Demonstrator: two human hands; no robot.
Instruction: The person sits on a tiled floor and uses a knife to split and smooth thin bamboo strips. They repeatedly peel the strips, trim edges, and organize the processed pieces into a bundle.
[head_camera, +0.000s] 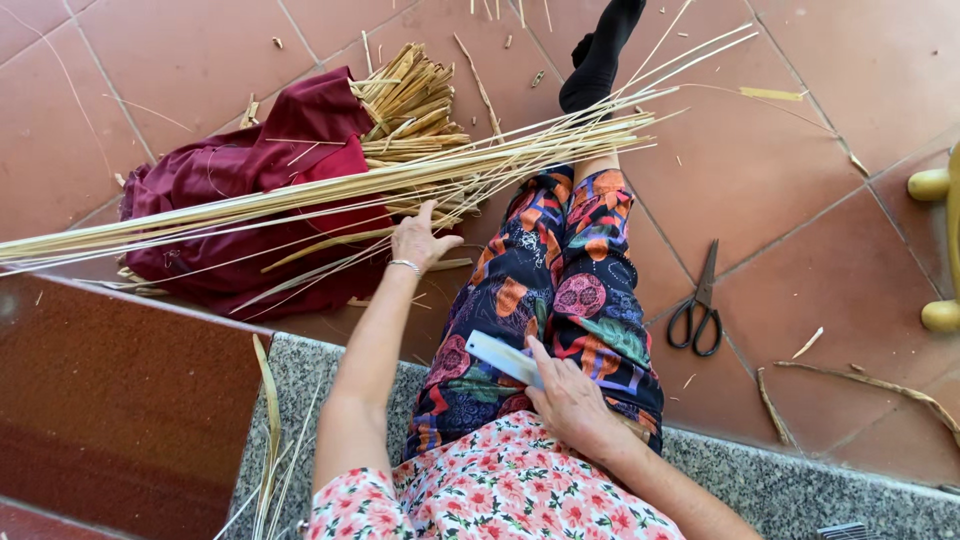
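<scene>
This looks like a home patio or doorstep used for handcraft. The floor is of large reddish tiles (850, 90), and the person sits on a speckled stone step (780, 490) at its edge. Long pale reeds (330, 190) lie across the floor over a dark red cloth (240, 170), with black scissors (700, 305) and scattered offcuts nearby.

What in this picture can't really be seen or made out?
- Long straw bundle: its left end runs off the head view's edge.
- Flat pale tool: its near end is hidden under the right hand.
- Left hand: seen only from the back, so its grip on the straw is unclear.
- Dark red cloth: straw covers part of it.
- Yellow object: cut off at the right edge.
</scene>
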